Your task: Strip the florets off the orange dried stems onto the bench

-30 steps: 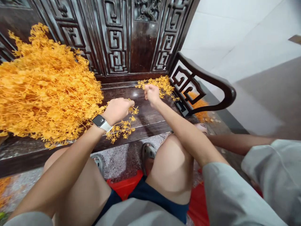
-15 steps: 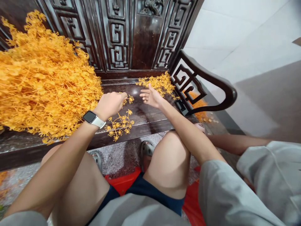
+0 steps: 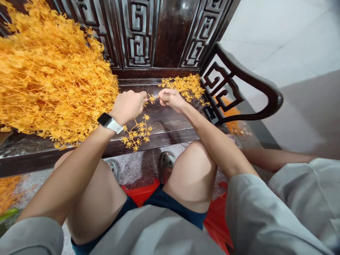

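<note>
My left hand, with a watch on its wrist, is closed on a small yellow plastic flower sprig over the dark wooden bench. Facing it, my right hand is pinched, its fingertips close to the sprig's right end; what they grip is too small to make out. A branching yellow sprig lies below my left hand at the bench's front edge. The big heap of yellow sprigs fills the bench's left side. Behind my right hand lies a smaller yellow pile.
A carved backrest rises behind the bench, and a curved armrest closes its right end. Orange pieces lie on the floor beyond it. Another person's arm and sleeve are at the right. Red plastic shows beneath my legs.
My right hand has gone from open fingers to a pinch and is nearer the sprig at my left hand. The camera view has shifted slightly.
</note>
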Demonstrator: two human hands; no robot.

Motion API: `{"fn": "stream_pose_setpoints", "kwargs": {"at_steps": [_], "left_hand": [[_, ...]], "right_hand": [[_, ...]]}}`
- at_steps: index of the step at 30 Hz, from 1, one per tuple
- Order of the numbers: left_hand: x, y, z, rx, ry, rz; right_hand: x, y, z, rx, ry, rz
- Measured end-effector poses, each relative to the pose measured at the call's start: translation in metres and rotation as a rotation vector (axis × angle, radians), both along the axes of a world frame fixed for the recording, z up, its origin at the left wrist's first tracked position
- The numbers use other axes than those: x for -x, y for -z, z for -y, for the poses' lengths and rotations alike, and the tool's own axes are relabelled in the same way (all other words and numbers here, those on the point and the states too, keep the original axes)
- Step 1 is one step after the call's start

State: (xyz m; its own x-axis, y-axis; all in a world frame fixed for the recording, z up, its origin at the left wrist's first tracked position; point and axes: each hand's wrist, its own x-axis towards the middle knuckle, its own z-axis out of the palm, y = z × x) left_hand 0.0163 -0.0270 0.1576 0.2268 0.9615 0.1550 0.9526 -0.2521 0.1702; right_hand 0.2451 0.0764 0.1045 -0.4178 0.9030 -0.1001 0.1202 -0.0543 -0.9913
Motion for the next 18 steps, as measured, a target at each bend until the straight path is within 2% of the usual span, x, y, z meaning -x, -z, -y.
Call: {"fn": "stream_pose_setpoints", "kwargs": {"at_steps": [5,9,13,16,18], "left_hand": [[0.008,-0.003,-0.005,-0.023,-0.002,0.064],[0.003,-0.003,-0.005,-0.033,-0.014,0.061],[-0.004,0.003,-0.005,0.005,0.008,0.047],[-0.011,0.008,-0.003,0.025,0.036,-0.008],[-0.016,0.008,0.001,0.028,0.064,-0.046]], "right_hand": [[0.004,-0.014,0.014,0.050,-0.140,-0.002],[0.012,-0.011,0.018,-0.024,-0.247,0.043],[0.016,0.002,0.006,-0.138,-0.127,0.074],[0.021,0.013,-0.009,-0.248,-0.086,0.235],[0.020,0.019,-0.020,-0.389,-0.019,0.369]]}}
